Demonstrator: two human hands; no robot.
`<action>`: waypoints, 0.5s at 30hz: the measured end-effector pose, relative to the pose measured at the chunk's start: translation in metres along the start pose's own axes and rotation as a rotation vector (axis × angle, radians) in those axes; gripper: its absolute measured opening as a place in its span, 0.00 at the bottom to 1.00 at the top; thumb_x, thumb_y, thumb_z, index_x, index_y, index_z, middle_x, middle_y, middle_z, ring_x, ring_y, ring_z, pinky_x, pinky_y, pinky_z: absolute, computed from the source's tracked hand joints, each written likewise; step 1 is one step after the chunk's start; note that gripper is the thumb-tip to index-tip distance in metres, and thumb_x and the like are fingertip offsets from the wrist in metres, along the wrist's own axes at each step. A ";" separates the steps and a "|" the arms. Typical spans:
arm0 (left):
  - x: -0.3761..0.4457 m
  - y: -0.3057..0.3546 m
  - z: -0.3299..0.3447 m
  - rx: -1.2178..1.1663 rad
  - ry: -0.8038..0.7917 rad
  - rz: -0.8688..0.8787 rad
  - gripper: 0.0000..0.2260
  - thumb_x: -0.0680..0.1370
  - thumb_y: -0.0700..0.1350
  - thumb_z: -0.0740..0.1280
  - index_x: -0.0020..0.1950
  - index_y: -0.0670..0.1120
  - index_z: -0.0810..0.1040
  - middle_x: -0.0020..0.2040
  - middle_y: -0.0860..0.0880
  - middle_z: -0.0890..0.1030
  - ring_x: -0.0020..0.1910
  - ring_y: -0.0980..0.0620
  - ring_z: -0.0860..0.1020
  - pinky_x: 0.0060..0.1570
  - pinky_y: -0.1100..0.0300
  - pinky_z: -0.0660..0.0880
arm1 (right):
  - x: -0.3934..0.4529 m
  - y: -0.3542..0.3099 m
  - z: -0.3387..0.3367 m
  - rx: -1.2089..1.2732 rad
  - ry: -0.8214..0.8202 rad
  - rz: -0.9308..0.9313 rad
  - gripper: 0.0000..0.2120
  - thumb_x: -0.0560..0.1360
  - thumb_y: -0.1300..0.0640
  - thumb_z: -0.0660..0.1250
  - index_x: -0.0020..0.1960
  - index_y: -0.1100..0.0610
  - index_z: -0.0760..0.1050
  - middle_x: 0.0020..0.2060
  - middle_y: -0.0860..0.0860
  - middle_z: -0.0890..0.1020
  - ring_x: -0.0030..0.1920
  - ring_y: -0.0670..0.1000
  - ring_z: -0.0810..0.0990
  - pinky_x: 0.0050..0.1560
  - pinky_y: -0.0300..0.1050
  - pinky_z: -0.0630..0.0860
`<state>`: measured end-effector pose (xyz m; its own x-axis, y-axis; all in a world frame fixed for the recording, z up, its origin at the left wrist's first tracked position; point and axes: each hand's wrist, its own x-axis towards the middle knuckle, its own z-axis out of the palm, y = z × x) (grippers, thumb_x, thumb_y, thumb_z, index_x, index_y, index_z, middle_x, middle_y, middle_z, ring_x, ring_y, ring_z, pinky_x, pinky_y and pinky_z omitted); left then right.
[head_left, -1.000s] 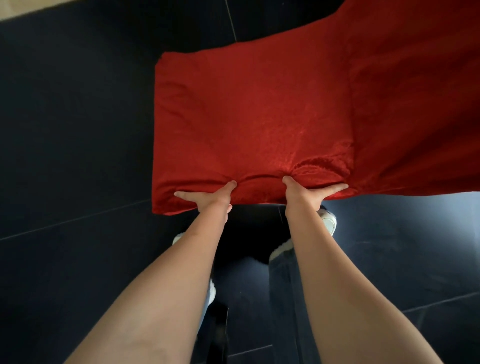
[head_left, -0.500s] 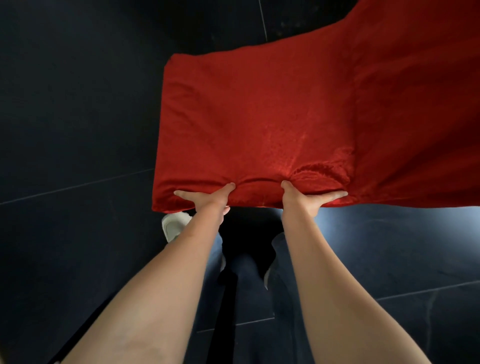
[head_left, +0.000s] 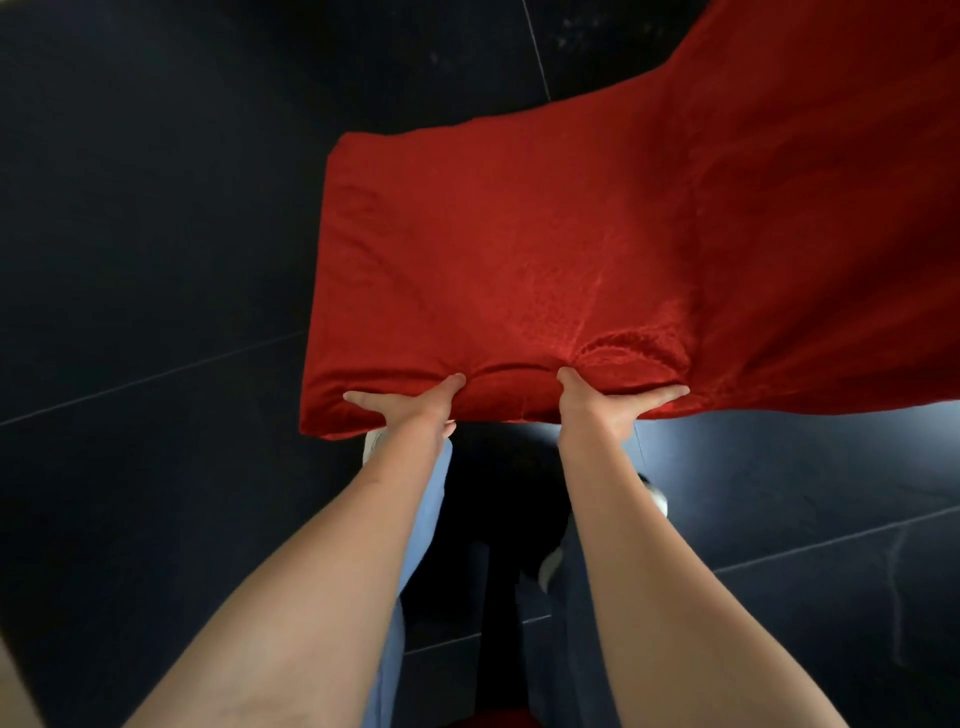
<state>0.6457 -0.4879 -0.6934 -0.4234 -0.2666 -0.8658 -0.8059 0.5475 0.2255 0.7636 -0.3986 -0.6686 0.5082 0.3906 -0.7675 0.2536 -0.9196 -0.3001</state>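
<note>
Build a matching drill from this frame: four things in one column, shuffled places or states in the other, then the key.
Column one
1. red fabric
2. left hand
3. right hand
4. floor

Column two
A. grips the near edge beside the bunched fold
B. dark tiles with thin seams
C. held up by its near edge, above the floor
D. grips the near edge nearer the fabric's left corner

Pairs: 1-C, 2-D, 3-A, 4-B

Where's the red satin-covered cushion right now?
Head view, centre: the red satin-covered cushion is held above the dark tiled floor, left hand and right hand gripping its near edge.
</note>
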 end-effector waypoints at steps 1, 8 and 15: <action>0.001 -0.002 -0.004 0.009 0.011 0.004 0.60 0.65 0.45 0.81 0.78 0.51 0.35 0.62 0.44 0.75 0.45 0.44 0.81 0.50 0.50 0.80 | -0.003 0.004 0.003 -0.007 0.005 -0.006 0.62 0.67 0.56 0.78 0.75 0.39 0.28 0.36 0.47 0.68 0.32 0.43 0.70 0.45 0.45 0.71; 0.004 -0.014 -0.043 0.023 0.007 0.028 0.60 0.65 0.42 0.81 0.78 0.51 0.36 0.66 0.45 0.73 0.50 0.45 0.80 0.34 0.57 0.78 | -0.027 0.037 0.003 0.037 0.006 0.045 0.62 0.67 0.55 0.77 0.74 0.37 0.27 0.47 0.54 0.75 0.39 0.51 0.76 0.46 0.45 0.71; 0.007 -0.019 -0.083 0.074 0.011 0.028 0.61 0.66 0.41 0.80 0.77 0.53 0.32 0.69 0.44 0.71 0.43 0.49 0.78 0.31 0.59 0.76 | -0.060 0.069 0.007 0.071 0.036 0.098 0.63 0.66 0.56 0.78 0.73 0.36 0.28 0.48 0.55 0.71 0.41 0.52 0.75 0.50 0.47 0.73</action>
<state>0.6233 -0.5662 -0.6664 -0.4502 -0.2592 -0.8545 -0.7611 0.6118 0.2154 0.7454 -0.4858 -0.6475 0.5571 0.2988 -0.7748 0.1433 -0.9536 -0.2647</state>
